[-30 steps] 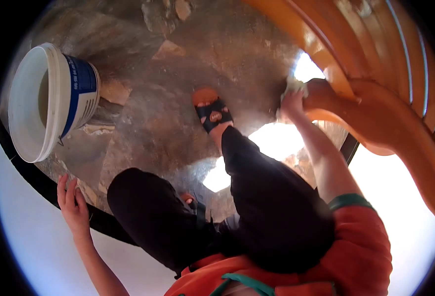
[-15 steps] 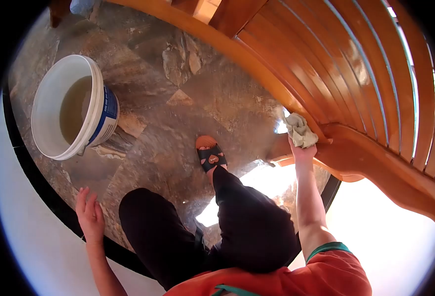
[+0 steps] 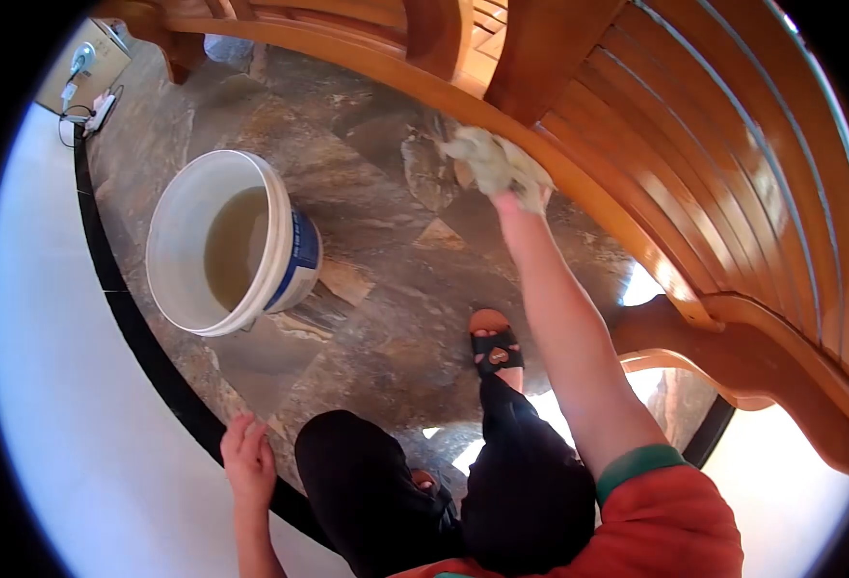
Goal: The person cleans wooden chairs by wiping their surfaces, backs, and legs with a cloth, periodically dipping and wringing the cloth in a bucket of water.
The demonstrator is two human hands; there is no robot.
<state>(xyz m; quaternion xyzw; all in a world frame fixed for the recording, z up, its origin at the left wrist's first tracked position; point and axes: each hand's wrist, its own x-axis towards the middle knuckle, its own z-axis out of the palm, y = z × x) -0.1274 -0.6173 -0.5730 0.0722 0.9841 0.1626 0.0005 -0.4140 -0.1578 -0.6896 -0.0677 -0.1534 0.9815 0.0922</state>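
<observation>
My right hand (image 3: 518, 196) is wrapped in a pale crumpled cloth (image 3: 487, 159), which lies against the front rail of a glossy orange-brown wooden bench (image 3: 617, 207). Most of its fingers are hidden by the cloth. Down at the left, my left hand (image 3: 248, 458) hangs above the floor near the black skirting, fingers loosely apart and holding nothing. Between the hands and further left stands a white bucket (image 3: 169, 260) with a blue label, its mouth tilted toward me in view and murky water (image 3: 237, 246) inside.
Brown stone-patterned floor (image 3: 376, 347) lies under my sandalled foot (image 3: 495, 347). A cardboard box (image 3: 106, 63) and a white power strip (image 3: 103, 111) with cables are at the upper left. The bench's curved armrest (image 3: 781, 371) reaches the right side, beside the white wall.
My right hand has moved with the cloth from the bench's armrest end along its front rail, up and to the left. The view has shifted, showing the box and more bench.
</observation>
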